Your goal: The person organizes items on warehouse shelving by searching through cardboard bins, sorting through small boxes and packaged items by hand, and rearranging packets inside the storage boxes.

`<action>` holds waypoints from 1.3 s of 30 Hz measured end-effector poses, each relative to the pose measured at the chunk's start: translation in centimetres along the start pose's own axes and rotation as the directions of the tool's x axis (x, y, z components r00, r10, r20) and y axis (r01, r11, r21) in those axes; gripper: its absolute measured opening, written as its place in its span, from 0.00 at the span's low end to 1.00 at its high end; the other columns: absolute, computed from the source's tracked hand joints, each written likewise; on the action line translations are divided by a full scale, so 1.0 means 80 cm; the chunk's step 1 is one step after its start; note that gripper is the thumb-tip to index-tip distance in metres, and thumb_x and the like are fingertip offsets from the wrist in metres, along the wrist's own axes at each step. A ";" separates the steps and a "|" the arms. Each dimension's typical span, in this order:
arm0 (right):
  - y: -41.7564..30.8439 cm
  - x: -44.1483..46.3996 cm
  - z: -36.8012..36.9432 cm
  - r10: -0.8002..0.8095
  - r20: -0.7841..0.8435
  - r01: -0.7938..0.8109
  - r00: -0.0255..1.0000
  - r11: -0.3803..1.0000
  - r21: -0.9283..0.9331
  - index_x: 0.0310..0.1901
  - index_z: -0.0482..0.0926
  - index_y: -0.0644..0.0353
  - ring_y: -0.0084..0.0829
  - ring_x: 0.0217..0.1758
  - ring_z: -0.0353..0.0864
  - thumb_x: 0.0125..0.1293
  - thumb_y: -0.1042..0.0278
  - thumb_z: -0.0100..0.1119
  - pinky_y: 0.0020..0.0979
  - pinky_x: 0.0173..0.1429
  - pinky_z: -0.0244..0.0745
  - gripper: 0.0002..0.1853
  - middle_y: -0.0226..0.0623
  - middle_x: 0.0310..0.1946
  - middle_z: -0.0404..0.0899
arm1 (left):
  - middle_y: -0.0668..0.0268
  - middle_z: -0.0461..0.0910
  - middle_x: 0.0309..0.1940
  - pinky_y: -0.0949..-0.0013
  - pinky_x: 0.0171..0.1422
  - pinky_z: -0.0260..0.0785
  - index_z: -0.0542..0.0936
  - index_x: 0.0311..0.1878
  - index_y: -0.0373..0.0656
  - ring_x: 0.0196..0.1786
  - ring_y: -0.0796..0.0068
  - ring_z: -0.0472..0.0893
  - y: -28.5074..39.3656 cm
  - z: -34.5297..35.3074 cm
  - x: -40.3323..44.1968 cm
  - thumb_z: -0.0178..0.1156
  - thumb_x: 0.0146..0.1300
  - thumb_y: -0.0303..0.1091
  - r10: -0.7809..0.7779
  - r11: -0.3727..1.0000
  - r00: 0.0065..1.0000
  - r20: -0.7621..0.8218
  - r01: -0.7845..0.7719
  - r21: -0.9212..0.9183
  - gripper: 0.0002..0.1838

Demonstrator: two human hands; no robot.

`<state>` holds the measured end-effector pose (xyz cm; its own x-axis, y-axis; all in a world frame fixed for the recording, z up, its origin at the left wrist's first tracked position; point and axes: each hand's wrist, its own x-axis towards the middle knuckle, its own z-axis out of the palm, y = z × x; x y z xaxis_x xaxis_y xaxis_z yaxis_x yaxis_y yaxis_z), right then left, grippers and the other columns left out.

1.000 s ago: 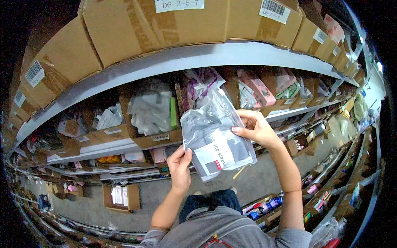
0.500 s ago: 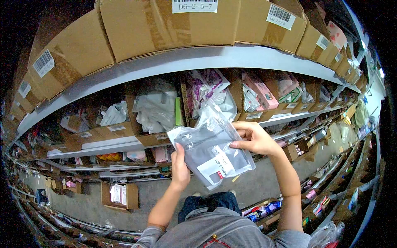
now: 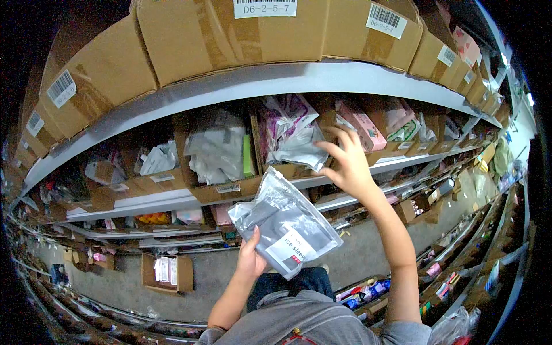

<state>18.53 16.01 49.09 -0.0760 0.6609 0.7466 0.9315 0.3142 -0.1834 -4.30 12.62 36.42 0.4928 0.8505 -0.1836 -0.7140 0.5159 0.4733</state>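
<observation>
A clear zip bag holding folded grey ice sleeves point(image 3: 276, 221) with a white printed label is pinched at its lower left by my left hand point(image 3: 251, 260). The thumb lies over the bag; the other fingers are hidden behind it. My right hand point(image 3: 349, 164) is raised with its fingers apart, holding nothing. It is beside the front of a cardboard bin with plastic-wrapped packs point(image 3: 296, 141), some printed purple; I cannot tell whether the fingertips touch them. A pink box point(image 3: 365, 127) lies in the bin just right of that hand.
Large labelled cartons point(image 3: 236, 40) line the shelf above. Left of the purple packs, a bin holds grey plastic bags point(image 3: 215, 150) and a green box point(image 3: 248, 155). An open carton point(image 3: 167, 272) with white packs stands on the floor. More stocked shelves point(image 3: 489, 276) curve behind me.
My right hand has let go of the ice sleeve bag and moved up to the shelf bin, its fingers spreading. The bag has dropped slightly, staying in my left hand.
</observation>
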 end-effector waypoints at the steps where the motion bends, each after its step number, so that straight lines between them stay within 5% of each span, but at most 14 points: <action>1: 0.013 0.003 0.011 -0.136 0.039 0.138 0.990 0.988 -0.064 0.33 0.73 0.62 0.40 0.41 0.69 0.41 0.68 0.60 0.33 0.47 0.63 0.15 0.41 0.35 0.72 | 0.57 0.64 0.50 0.60 0.57 0.56 0.57 0.54 0.37 0.53 0.63 0.65 0.002 0.000 -0.002 0.44 0.59 0.35 0.000 1.000 1.000 -0.001 0.000 0.001 0.21; 3: 0.025 0.006 0.023 -0.269 0.089 0.279 0.959 0.952 -0.123 0.33 0.73 0.63 0.40 0.39 0.70 0.43 0.69 0.59 0.32 0.46 0.64 0.13 0.41 0.33 0.72 | 0.57 0.63 0.51 0.60 0.58 0.55 0.56 0.54 0.36 0.53 0.63 0.64 0.005 0.004 -0.004 0.43 0.60 0.37 -0.061 0.993 0.996 0.070 0.067 -0.096 0.22; 5: 0.026 0.009 0.029 0.134 -0.267 -0.047 0.954 0.950 0.308 0.30 0.72 0.64 0.35 0.31 0.71 0.50 0.71 0.54 0.27 0.40 0.66 0.07 0.40 0.26 0.72 | 0.56 0.62 0.51 0.60 0.58 0.55 0.56 0.54 0.36 0.54 0.62 0.64 0.005 0.000 -0.008 0.43 0.60 0.37 -0.062 0.991 0.996 0.063 0.069 -0.113 0.22; 8: 0.012 0.034 -0.010 0.308 -0.529 -0.137 0.791 0.931 0.338 0.27 0.70 0.66 0.19 0.23 0.63 0.59 0.71 0.45 0.19 0.29 0.60 0.08 0.31 0.19 0.68 | 0.56 0.62 0.52 0.60 0.59 0.54 0.56 0.54 0.35 0.55 0.62 0.63 0.006 -0.002 -0.013 0.42 0.60 0.38 -0.063 0.988 0.997 0.055 0.070 -0.135 0.22; 12: 0.001 0.029 -0.030 0.416 -0.216 -0.203 0.883 0.754 0.624 0.28 0.70 0.68 0.15 0.27 0.63 0.59 0.69 0.46 0.17 0.31 0.60 0.09 0.26 0.22 0.69 | 0.56 0.61 0.52 0.60 0.59 0.53 0.55 0.55 0.36 0.55 0.62 0.62 0.002 -0.004 -0.014 0.40 0.61 0.39 -0.071 0.990 0.996 0.061 0.078 -0.117 0.22; 15: -0.008 0.011 -0.022 0.391 0.106 -0.369 0.914 0.695 0.616 0.30 0.72 0.68 0.20 0.29 0.69 0.56 0.71 0.49 0.21 0.36 0.64 0.08 0.33 0.24 0.73 | 0.56 0.61 0.53 0.60 0.59 0.53 0.55 0.55 0.36 0.55 0.63 0.62 -0.004 0.007 -0.011 0.40 0.61 0.39 -0.114 0.988 0.989 0.096 0.123 -0.097 0.23; 17: -0.023 -0.005 -0.011 0.280 0.278 -0.373 0.919 0.847 0.379 0.28 0.72 0.68 0.30 0.26 0.72 0.54 0.72 0.49 0.25 0.33 0.65 0.07 0.45 0.23 0.73 | 0.57 0.61 0.53 0.61 0.60 0.52 0.55 0.55 0.37 0.56 0.63 0.62 -0.006 0.026 -0.008 0.41 0.60 0.45 -0.110 0.994 0.989 0.103 0.113 -0.017 0.26; 19: -0.036 -0.024 0.010 0.258 0.281 -0.350 0.924 0.866 0.356 0.27 0.71 0.68 0.44 0.26 0.72 0.53 0.72 0.49 0.30 0.29 0.65 0.07 0.52 0.22 0.71 | 0.57 0.61 0.53 0.61 0.59 0.53 0.55 0.56 0.39 0.55 0.63 0.62 -0.003 0.045 -0.006 0.41 0.57 0.52 -0.084 0.996 0.995 -0.061 0.084 -0.008 0.30; 20: -0.041 -0.032 0.013 0.269 0.307 -0.368 0.913 0.869 0.332 0.26 0.70 0.68 0.42 0.22 0.69 0.53 0.72 0.49 0.29 0.27 0.64 0.07 0.50 0.20 0.70 | 0.58 0.61 0.53 0.61 0.59 0.54 0.56 0.56 0.40 0.55 0.63 0.62 0.000 0.050 -0.005 0.41 0.53 0.58 -0.082 0.994 0.995 -0.059 0.086 0.070 0.35; 23: -0.044 -0.035 0.013 0.285 0.334 -0.394 0.898 0.859 0.326 0.26 0.70 0.68 0.50 0.27 0.69 0.53 0.72 0.49 0.33 0.27 0.64 0.06 0.51 0.20 0.70 | 0.58 0.65 0.49 0.62 0.56 0.57 0.59 0.53 0.38 0.52 0.63 0.65 0.003 0.050 -0.005 0.47 0.57 0.45 -0.134 0.990 0.990 -0.034 0.135 0.045 0.26; 27: -0.030 -0.035 0.021 0.111 0.383 -0.294 0.917 0.836 0.463 0.28 0.71 0.66 0.46 0.26 0.72 0.53 0.71 0.50 0.31 0.30 0.65 0.07 0.48 0.21 0.71 | 0.57 0.70 0.44 0.61 0.52 0.62 0.64 0.49 0.36 0.46 0.63 0.71 0.001 0.042 0.004 0.48 0.56 0.36 -0.195 0.981 0.979 -0.060 0.195 -0.010 0.19; 33: -0.032 -0.044 0.033 0.385 0.339 -0.507 0.858 0.738 0.445 0.37 0.72 0.65 0.28 0.26 0.73 0.52 0.61 0.54 0.27 0.34 0.66 0.16 0.40 0.24 0.74 | 0.60 0.72 0.39 0.69 0.48 0.65 0.65 0.46 0.35 0.43 0.69 0.72 0.004 0.046 0.005 0.52 0.49 0.22 -0.144 0.989 0.988 -0.053 0.145 0.015 0.18; 37: -0.034 -0.068 0.035 0.357 0.316 -0.477 0.879 0.663 0.577 0.39 0.72 0.65 0.22 0.29 0.72 0.51 0.58 0.56 0.23 0.36 0.67 0.19 0.34 0.27 0.75 | 0.60 0.72 0.39 0.70 0.48 0.64 0.65 0.46 0.35 0.43 0.69 0.72 0.011 0.047 0.003 0.52 0.49 0.21 -0.021 0.998 0.996 -0.081 0.025 0.056 0.18; 39: -0.039 -0.071 0.019 0.206 0.821 -0.845 0.533 0.171 0.506 0.39 0.72 0.67 0.18 0.31 0.71 0.52 0.59 0.56 0.20 0.38 0.66 0.19 0.34 0.30 0.75 | 0.60 0.71 0.40 0.70 0.49 0.63 0.65 0.46 0.35 0.43 0.70 0.72 0.013 0.050 0.004 0.52 0.49 0.21 0.029 0.996 0.995 -0.096 -0.021 0.091 0.18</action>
<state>15.49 12.33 44.46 -0.1411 0.9762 -0.1649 0.0436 -0.1603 -0.9861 -2.92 13.04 40.29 0.4219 0.8711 -0.2512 -0.6757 0.4869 0.5536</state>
